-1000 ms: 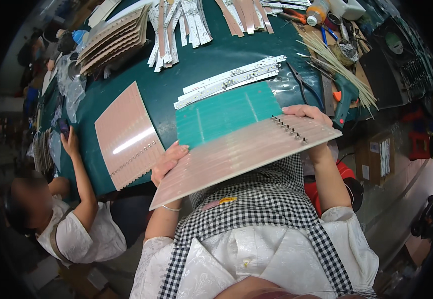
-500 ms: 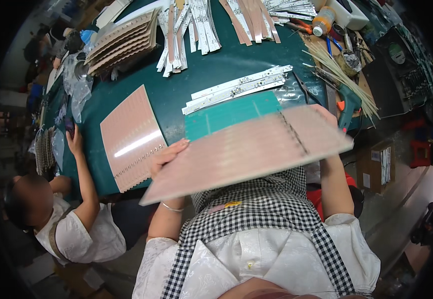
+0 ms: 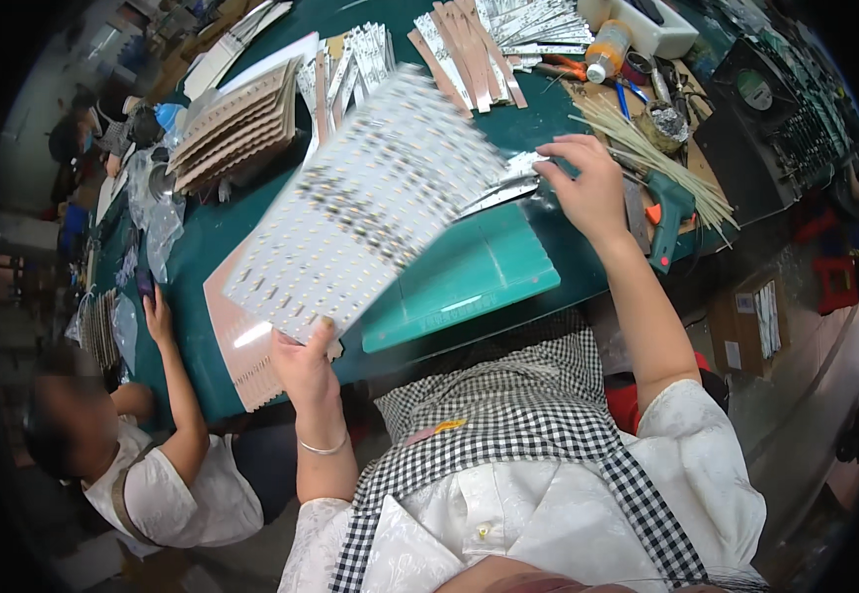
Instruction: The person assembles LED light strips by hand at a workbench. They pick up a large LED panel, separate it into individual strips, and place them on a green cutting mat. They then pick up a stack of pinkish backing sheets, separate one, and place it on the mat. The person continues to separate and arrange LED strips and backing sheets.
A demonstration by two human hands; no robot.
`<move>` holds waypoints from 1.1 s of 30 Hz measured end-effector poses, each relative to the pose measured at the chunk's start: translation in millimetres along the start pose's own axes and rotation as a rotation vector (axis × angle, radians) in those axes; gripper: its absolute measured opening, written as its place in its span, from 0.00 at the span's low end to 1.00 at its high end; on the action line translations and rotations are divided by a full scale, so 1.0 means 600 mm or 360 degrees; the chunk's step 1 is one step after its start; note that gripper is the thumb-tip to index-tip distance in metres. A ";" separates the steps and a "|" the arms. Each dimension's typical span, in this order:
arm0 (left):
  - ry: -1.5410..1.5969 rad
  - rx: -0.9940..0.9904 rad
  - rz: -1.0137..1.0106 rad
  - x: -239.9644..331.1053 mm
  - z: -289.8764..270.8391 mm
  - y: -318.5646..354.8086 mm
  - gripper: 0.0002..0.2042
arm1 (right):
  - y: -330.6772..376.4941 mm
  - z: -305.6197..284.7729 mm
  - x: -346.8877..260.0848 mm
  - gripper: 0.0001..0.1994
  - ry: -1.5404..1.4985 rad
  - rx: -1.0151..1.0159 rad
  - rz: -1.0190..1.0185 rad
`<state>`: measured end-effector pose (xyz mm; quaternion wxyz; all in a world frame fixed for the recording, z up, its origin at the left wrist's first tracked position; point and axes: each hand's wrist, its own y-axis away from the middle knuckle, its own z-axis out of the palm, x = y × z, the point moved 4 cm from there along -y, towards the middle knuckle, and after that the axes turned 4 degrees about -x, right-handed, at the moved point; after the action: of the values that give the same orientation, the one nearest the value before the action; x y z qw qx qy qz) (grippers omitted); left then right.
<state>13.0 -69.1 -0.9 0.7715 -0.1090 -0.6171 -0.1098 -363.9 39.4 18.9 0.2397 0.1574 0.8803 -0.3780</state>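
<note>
My left hand [image 3: 308,368] grips the lower corner of a circuit board panel [image 3: 370,193], thumb on its white face. Rows of small components cover that face, and motion blurs it. The panel tilts up and away over the table, partly hiding a pinkish-brown panel [image 3: 256,374] that lies beneath it on the left. My right hand [image 3: 585,188] is off the panel, fingers apart, beside the ends of white circuit board strips [image 3: 513,183]. Whether its fingertips touch them I cannot tell. In front of me lies a flat teal board [image 3: 459,287], partly covered by the raised panel.
Stacked brown panels [image 3: 232,133] and bundled strips [image 3: 469,49] lie at the back. To the right are a green glue gun [image 3: 671,212], thin pale sticks [image 3: 647,148], an orange-labelled bottle [image 3: 607,51] and hand tools. Another person [image 3: 167,484] sits at the left.
The panel has turned from its pinkish back to its white component face and swung up to the left. My right hand has let go of it and moved up toward the strips.
</note>
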 end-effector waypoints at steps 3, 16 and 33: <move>-0.0136 -0.0161 -0.0208 -0.016 0.017 0.032 0.30 | 0.054 -0.001 0.008 0.15 -0.1526 -0.0581 0.0809; -0.0132 -0.0486 -0.0190 -0.014 0.052 -0.035 0.31 | 0.080 -0.006 -0.011 0.25 -0.1222 -0.1003 0.0943; -0.0498 -0.0250 0.0799 -0.043 0.036 0.052 0.15 | 0.124 -0.043 -0.041 0.15 -0.0753 -0.0435 0.0233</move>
<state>-3.3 -31.8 -22.1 0.6594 -0.3330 -0.6718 0.0549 -317.2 105.8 3.9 0.4843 0.0941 0.8289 -0.2636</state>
